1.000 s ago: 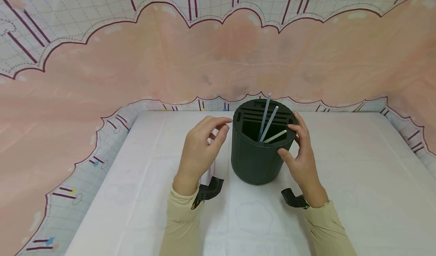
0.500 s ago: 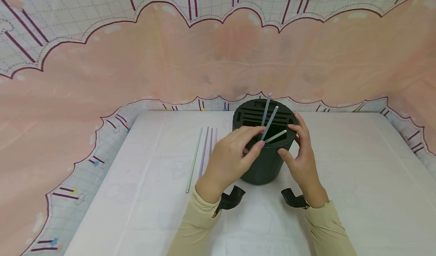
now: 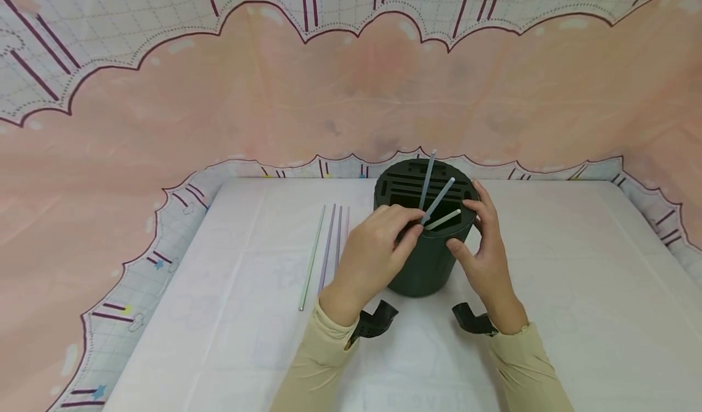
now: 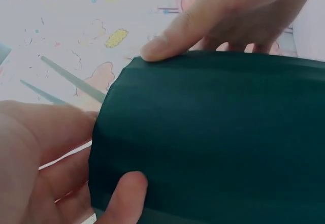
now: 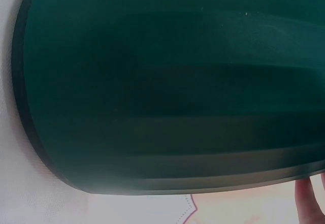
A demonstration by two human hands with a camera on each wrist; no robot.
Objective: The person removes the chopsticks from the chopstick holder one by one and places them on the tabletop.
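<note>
- The holder [image 3: 419, 247], a dark green round tub with a slotted top, is standing upright on the bench [image 3: 576, 314], towards its far middle.
- Three straws are sticking up out of the holder's big opening: a grey straw [image 3: 426, 179] leaning only slightly, a second grey straw [image 3: 441, 195] tilting right, and a pale straw [image 3: 443, 219] lying low across the opening towards the right rim.
- The left hand [image 3: 370, 259] is reaching over the holder's near-left rim, its thumb and forefinger curling together and pinching the lower end of the tilted grey straw.
- The right hand [image 3: 485, 259] is cupping the holder's right side, its fingers lying along the rim and its thumb pressing the near wall; in the left wrist view its thumb is resting on the top edge of the holder.
- In the right wrist view the holder's ribbed wall is filling nearly the whole frame, with a fingertip just showing at the lower right.
- Four loose straws [image 3: 328, 250] are lying side by side on the bench, left of the holder and just beyond the left hand, running front to back.
- A pink curtain [image 3: 219, 95] with a scalloped edge is hanging behind the bench.
</note>
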